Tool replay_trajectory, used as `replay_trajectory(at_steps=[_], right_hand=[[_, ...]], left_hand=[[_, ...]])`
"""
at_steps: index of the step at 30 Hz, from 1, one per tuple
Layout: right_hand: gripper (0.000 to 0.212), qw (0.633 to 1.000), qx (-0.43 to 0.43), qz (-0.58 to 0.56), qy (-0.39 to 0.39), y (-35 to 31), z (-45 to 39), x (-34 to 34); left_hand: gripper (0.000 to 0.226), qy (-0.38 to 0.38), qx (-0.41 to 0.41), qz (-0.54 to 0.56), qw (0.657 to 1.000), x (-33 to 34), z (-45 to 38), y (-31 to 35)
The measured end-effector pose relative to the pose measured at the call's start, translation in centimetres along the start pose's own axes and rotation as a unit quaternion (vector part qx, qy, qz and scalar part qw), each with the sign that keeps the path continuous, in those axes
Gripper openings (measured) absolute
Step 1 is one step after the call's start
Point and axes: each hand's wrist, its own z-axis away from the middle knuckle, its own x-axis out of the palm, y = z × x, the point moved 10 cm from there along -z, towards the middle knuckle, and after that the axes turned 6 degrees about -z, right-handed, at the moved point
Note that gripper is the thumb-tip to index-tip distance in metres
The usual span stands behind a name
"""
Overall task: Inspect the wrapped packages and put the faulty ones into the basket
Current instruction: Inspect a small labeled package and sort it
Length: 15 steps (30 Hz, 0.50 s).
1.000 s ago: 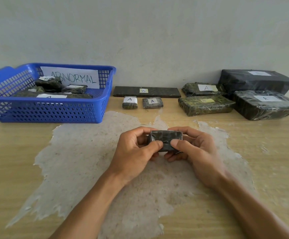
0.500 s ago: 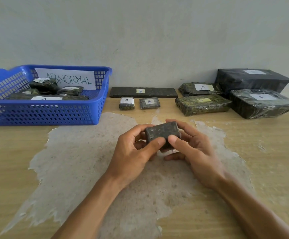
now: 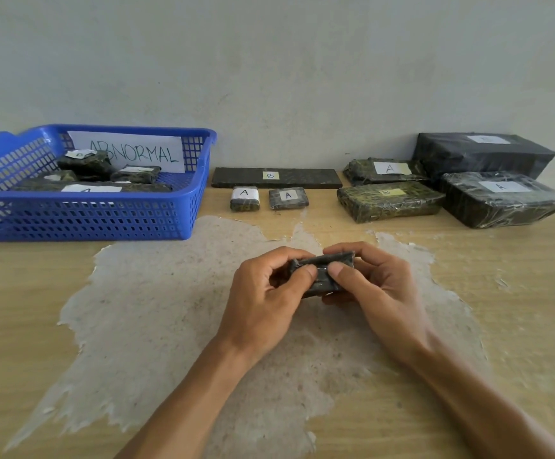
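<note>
Because the small wrapped package (image 3: 322, 271), pinched by the curled fingers and thumbs of the left hand (image 3: 263, 294) and right hand (image 3: 372, 286) above the table's (image 3: 38, 326) middle, looks light, stiff and film-slick, its 2 short ends seem the surest hold.

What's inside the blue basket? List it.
In the basket lie several dark wrapped packages, some with white labels, and an ABNORMAL sign against the back wall. The front wall and the packages cover the floor; an exact count isn't possible.

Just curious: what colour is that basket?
Blue, the basket, seen plainly in the head view.
</note>
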Motion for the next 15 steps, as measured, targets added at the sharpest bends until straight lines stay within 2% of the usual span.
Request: replay_trajectory(at_steps=[7, 12, 15], right_hand=[[0.022, 1.0, -0.004, 0.01, 0.004, 0.0, 0.0, -0.1], [0.022, 1.0, 0.007, -0.001, 0.024, 0.2, -0.2, -0.8], [0.021, 1.0, 0.021, 0.002, 0.021, 0.6, -0.1, -0.7]], left_hand=[[0.016, 0.001, -0.004, 0.005, 1.0, -0.1, 0.0, -0.2], [0.016, -0.049, -0.016, 0.002, 0.999, 0.9, 0.0, -0.5], [0.016, -0.038, -0.026, 0.005, 0.999, 0.7, -0.1, -0.8]])
